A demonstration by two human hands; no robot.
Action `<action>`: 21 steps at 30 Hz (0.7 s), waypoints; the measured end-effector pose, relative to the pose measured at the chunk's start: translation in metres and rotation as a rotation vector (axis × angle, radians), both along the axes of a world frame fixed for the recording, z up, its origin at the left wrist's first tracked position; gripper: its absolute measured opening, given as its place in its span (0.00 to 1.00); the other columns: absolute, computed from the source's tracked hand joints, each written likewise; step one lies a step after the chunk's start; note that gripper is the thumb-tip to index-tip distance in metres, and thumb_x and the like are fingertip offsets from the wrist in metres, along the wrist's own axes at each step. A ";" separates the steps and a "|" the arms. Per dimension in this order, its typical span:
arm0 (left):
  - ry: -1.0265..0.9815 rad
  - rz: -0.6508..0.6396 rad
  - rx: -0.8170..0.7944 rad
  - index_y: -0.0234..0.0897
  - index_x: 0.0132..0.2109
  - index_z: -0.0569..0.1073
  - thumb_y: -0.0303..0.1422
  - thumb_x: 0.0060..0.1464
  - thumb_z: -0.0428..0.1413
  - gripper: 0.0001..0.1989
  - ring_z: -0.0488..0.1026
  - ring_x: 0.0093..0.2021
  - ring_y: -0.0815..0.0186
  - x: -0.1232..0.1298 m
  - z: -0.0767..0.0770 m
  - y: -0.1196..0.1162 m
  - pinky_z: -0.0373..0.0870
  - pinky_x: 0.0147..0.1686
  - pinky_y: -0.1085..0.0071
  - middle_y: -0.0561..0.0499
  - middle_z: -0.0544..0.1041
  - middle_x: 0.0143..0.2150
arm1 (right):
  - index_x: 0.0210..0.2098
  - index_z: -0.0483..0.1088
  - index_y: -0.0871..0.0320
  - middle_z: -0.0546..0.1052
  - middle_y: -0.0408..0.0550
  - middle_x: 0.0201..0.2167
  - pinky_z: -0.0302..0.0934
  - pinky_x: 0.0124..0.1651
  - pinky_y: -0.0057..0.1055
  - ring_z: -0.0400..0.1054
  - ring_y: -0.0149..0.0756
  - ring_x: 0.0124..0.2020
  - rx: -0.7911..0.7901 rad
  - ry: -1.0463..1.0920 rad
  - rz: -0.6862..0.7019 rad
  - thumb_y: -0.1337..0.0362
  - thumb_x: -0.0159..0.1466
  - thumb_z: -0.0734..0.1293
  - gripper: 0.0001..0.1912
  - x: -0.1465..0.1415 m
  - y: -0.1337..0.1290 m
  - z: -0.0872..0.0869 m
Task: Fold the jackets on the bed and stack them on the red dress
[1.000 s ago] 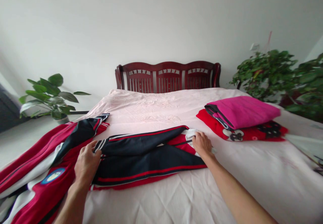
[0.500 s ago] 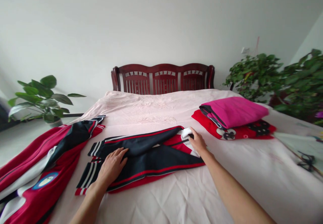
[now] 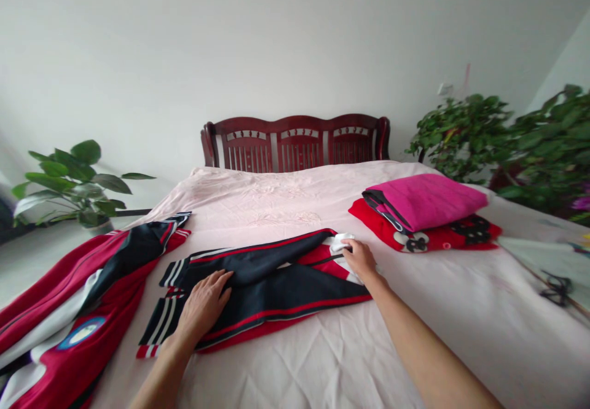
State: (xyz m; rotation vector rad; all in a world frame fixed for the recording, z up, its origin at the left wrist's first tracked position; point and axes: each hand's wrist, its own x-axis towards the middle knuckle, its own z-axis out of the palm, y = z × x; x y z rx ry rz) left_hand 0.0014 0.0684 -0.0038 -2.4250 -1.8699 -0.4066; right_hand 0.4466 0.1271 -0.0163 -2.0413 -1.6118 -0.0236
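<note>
A navy, red and white track jacket [image 3: 286, 295] lies in front of me, its striped-cuff sleeves laid lengthwise over the red body. My left hand [image 3: 206, 298] rests flat on the navy sleeves near the cuffs, fingers outstretched. At the other end, my right hand [image 3: 361, 258] has its fingers bent at the white collar and appears to grip its edge; the fingertips are partly hidden. To the left, a second red, navy and white track jacket [image 3: 115, 341] with a round blue patch is spread out, reaching past the frame's edge.
Folded magenta clothing [image 3: 428, 200] is stacked on a red garment with dog figures [image 3: 447, 237] at right. Pale pink bedding [image 3: 286, 197] covers the bed up to a dark wooden headboard [image 3: 297, 144]. Potted plants [image 3: 76, 178] flank the bed. A dark object [image 3: 555, 287] lies far right.
My right hand's fingers have shifted slightly at the white collar. My left hand and the jackets stay in place, while the whole view has moved a little.
</note>
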 end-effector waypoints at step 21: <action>0.042 0.115 0.024 0.37 0.67 0.64 0.36 0.63 0.49 0.27 0.60 0.69 0.53 0.001 -0.014 0.008 0.55 0.67 0.54 0.41 0.65 0.68 | 0.43 0.78 0.51 0.79 0.46 0.39 0.59 0.46 0.33 0.67 0.39 0.43 0.160 -0.233 0.573 0.66 0.68 0.63 0.11 -0.154 -0.020 0.023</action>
